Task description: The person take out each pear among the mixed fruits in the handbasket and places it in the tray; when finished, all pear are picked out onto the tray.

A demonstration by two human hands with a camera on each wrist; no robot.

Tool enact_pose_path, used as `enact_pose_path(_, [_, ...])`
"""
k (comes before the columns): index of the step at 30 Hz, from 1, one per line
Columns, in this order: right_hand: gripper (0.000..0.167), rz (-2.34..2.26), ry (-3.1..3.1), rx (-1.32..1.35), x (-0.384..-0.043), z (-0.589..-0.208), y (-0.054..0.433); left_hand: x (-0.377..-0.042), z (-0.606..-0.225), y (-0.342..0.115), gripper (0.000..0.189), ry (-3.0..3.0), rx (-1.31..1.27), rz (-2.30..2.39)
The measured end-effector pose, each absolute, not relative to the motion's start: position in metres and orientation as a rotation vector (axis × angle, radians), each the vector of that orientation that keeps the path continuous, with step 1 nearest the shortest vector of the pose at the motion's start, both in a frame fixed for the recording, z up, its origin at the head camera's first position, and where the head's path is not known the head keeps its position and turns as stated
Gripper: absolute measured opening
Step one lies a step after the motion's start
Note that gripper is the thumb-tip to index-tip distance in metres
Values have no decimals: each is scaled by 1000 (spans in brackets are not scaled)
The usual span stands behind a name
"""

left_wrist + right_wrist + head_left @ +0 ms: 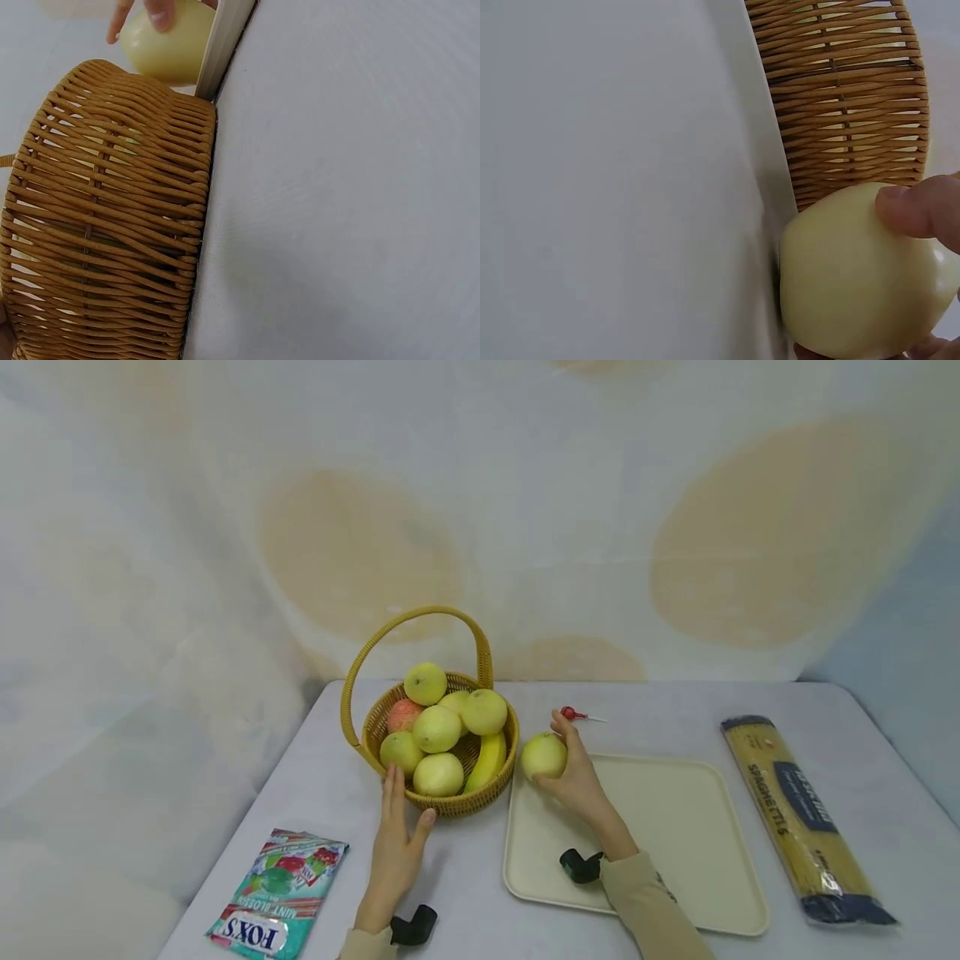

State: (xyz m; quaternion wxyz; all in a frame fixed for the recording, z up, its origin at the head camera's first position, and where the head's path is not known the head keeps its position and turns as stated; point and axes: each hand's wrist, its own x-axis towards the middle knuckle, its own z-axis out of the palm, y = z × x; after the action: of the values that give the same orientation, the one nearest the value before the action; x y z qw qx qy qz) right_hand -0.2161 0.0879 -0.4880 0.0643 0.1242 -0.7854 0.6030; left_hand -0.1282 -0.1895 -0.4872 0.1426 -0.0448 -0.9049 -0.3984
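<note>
My right hand point(581, 783) grips a yellow-green apple point(542, 755) at the far left corner of the cream tray point(678, 843). In the right wrist view, the thumb presses on the apple point(855, 277), close to the tray's rim and the basket. My left hand point(396, 852) has its fingers straight, with the fingertips at the near left rim of the wicker basket point(457, 806). That basket holds several yellow-green apples point(437, 728), a red apple point(403, 716) and a banana point(487, 762). The left wrist view shows the woven basket side point(112, 210) close up.
A red lollipop point(572, 713) lies behind the tray. To the right is a pack of spaghetti point(802, 818); at the front left lies a teal bag of Fox's sweets point(281, 893). The basket's tall handle point(420, 612) arches over the fruit.
</note>
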Motion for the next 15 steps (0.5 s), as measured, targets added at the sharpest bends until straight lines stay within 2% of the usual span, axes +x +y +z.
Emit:
enact_pose_path(7, [106, 1744, -2509, 346, -213, -496, 82, -125, -490, -190, 78, -2618, -107, -1140])
enact_pose_path(15, [103, 1692, -2406, 443, -215, -480, 78, -129, -489, -190, 77, -2597, -117, -1118])
